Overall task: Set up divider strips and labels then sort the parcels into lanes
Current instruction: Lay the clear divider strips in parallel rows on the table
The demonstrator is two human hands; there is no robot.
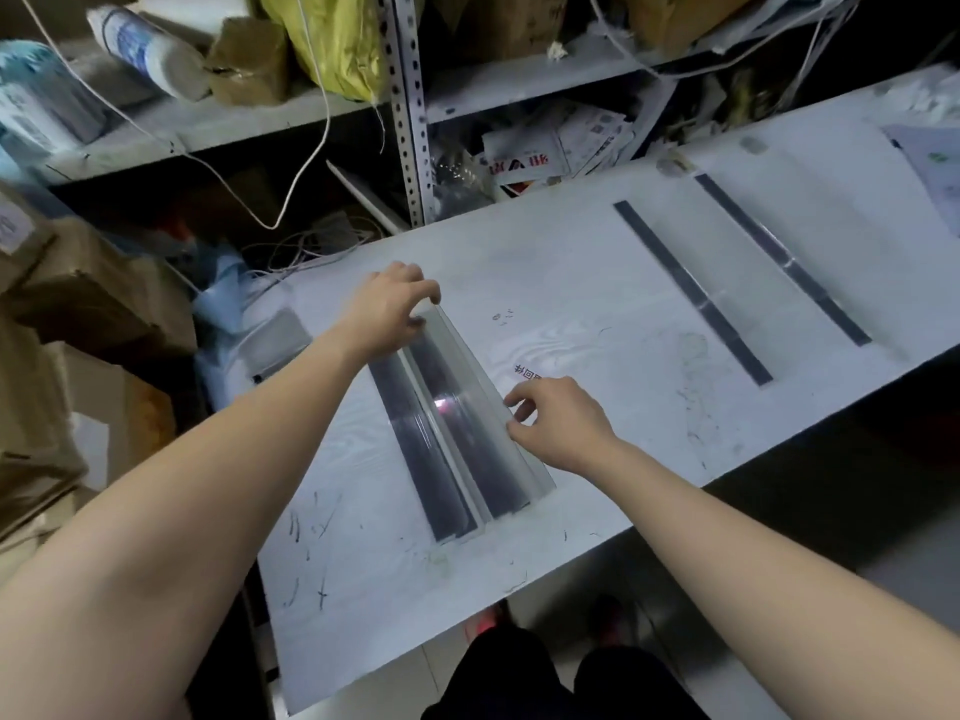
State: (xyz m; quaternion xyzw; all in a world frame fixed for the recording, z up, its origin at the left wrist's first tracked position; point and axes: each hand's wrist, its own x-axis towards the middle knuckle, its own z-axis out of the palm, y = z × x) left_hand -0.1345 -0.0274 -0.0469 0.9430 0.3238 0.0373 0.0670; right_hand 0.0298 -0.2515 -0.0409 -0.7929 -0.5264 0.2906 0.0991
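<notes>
A: Which step is the person on?

B: Still the dividers, by the look of it. The left hand (390,311) pinches the far end of a clear divider strip (457,407), and the right hand (558,426) grips its upper edge nearer the middle. It stands on the white counter (597,304) over a dark tape line (415,444).

A: And the others?

B: Two more dark lines (693,293) lie well apart to the right, with no upright strips visible on them. No labels or sorted parcels show on the counter.

A: So what next?

B: Probably squaring this strip to its line and pressing it down along its length before letting go.
</notes>
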